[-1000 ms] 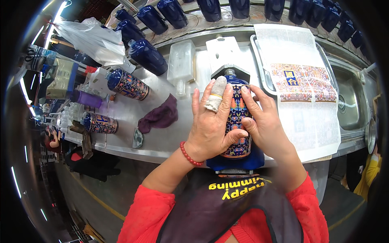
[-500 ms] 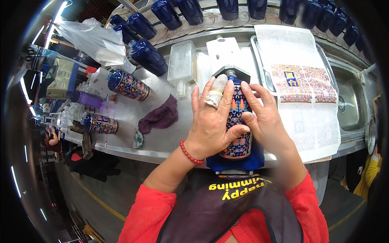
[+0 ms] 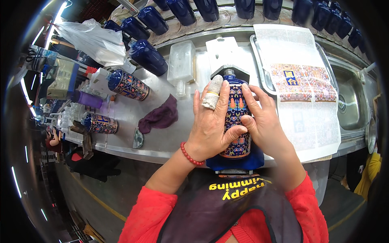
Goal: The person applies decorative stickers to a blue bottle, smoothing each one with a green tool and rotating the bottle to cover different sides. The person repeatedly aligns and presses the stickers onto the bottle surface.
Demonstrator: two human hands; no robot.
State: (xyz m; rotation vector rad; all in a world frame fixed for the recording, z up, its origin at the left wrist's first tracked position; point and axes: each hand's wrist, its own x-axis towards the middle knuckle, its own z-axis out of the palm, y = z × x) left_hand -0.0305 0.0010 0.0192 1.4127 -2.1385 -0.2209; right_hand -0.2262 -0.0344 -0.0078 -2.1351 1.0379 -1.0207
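A dark blue bottle (image 3: pixel 236 115) with a colourful patterned wrap lies in front of me, its clear-topped neck toward a black angled bracket (image 3: pixel 234 69). My left hand (image 3: pixel 210 125) rests along the bottle's left side, fingers stretched out, thumb across the pattern. One of its fingers wears a whitish cloth cover (image 3: pixel 212 93) banded in yellow. My right hand (image 3: pixel 263 117) lies against the right side, fingers extended and thumb on the wrap. Both hands touch the bottle with open fingers. Under its near end is a blue cloth pad (image 3: pixel 235 163). The palms hide the bottle's sides.
Printed sheets (image 3: pixel 304 52) lie on a metal tray to the right, beside a sink (image 3: pixel 352 103). Left are a purple cloth (image 3: pixel 162 115), a clear container (image 3: pixel 181 62), a plain blue bottle (image 3: pixel 148 56) and two wrapped bottles (image 3: pixel 127 85). Several blue bottles line a curved conveyor (image 3: pixel 221 18) behind.
The blue bottles on the conveyor have shifted to the right. My left fingers have slid slightly left along the bottle, showing more of its pattern. My right hand has barely moved.
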